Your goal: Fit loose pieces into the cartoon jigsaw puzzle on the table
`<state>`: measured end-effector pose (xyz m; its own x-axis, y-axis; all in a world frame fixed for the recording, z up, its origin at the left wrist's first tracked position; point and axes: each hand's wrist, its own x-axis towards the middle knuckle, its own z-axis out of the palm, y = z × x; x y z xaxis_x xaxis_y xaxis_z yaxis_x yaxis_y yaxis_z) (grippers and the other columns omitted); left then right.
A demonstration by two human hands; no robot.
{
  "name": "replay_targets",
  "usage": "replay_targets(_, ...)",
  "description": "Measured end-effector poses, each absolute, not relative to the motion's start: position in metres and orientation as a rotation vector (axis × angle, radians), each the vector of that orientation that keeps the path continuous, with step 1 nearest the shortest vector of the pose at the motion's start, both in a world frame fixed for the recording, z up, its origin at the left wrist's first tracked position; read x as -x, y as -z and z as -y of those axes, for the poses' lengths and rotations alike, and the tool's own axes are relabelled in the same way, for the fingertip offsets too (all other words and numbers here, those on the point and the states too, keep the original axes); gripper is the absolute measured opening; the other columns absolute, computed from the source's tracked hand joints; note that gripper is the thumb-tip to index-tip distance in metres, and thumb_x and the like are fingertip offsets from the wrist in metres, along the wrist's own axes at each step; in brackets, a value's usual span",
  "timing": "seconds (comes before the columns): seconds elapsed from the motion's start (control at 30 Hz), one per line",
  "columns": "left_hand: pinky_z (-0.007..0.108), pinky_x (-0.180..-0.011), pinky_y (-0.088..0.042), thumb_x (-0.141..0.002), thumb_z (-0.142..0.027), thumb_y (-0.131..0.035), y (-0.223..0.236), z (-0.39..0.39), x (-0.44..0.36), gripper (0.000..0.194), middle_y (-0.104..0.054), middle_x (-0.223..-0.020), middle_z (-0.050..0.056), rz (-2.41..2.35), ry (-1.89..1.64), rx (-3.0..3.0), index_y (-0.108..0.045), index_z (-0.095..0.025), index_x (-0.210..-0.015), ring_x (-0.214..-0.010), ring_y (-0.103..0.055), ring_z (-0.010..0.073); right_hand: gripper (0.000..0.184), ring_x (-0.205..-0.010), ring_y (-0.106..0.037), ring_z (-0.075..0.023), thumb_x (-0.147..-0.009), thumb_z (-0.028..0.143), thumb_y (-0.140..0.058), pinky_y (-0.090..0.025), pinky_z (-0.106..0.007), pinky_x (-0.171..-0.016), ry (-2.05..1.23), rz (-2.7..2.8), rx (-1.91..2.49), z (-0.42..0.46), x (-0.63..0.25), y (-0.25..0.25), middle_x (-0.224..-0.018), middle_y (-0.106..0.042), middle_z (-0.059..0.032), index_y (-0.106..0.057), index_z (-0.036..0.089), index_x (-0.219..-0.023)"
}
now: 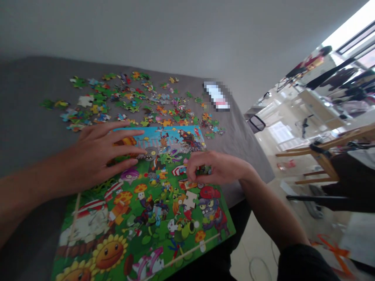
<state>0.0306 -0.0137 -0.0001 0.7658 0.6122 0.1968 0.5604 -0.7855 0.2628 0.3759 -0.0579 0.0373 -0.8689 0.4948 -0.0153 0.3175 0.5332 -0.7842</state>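
Note:
A colourful cartoon jigsaw board (140, 230) with sunflowers, mushrooms and zombie figures lies tilted before me. Across its upper left part rests my left hand (102, 150), palm down with fingers spread and nothing in its grasp. My right hand (209, 168) is at the board's right side, thumb and fingers pinched together low over the picture. Whatever its fingertips may hold is hidden. Just below the right hand, a pale blank patch (190, 199) shaped like a puzzle piece shows on the board.
Many loose puzzle pieces (131, 97) are scattered over the grey cloth (32, 93) beyond the board. A pixelated phone-like object (216, 95) lies at the back right, near the table's edge. A white wall rises behind; wooden chair legs (310, 175) and cables stand on the floor at right.

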Motion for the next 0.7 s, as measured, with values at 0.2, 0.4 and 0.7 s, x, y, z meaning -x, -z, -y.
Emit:
replay_targets(0.2, 0.063, -0.119, -0.024, -0.107, -0.05, -0.043, 0.0, 0.018, -0.033, 0.038, -0.057, -0.148, 0.004, -0.894, -0.44, -2.775, -0.075, -0.036, -0.124, -0.143, -0.039, 0.0352, 0.027, -0.115, -0.061, -0.0185, -0.102, 0.029, -0.062, -0.047, -0.037, -0.105, -0.929, 2.619, 0.927, 0.111, -0.385, -0.044, -0.117, -0.071, -0.0069, -0.066, 0.019, -0.127)
replay_targets(0.4, 0.06, -0.122, -0.019, -0.109, -0.045, -0.045, 0.001, 0.022, -0.034, 0.034, -0.054, -0.15, 0.002, -0.88, -0.435, -2.815, -0.073, -0.035, -0.124, -0.15, -0.03, 0.0328, 0.015, -0.119, -0.058, -0.0217, -0.1, 0.029, -0.065, -0.044, -0.041, -0.11, -0.826, 2.783, 0.96, 0.116, -0.36, -0.039, -0.116, -0.07, -0.0082, -0.071, 0.018, -0.108)
replay_targets(0.7, 0.055, -0.125, -0.016, -0.109, -0.05, -0.039, 0.005, 0.025, -0.037, 0.041, -0.059, -0.147, -0.001, -0.861, -0.542, -2.795, -0.075, -0.034, -0.122, -0.151, -0.029, 0.0288, 0.027, -0.098, -0.073, -0.0141, -0.097, 0.01, -0.064, -0.061, -0.028, -0.086, -0.696, 2.258, 1.117, 0.17, -0.408, -0.03, -0.109, -0.076, -0.0044, -0.074, 0.024, -0.117)
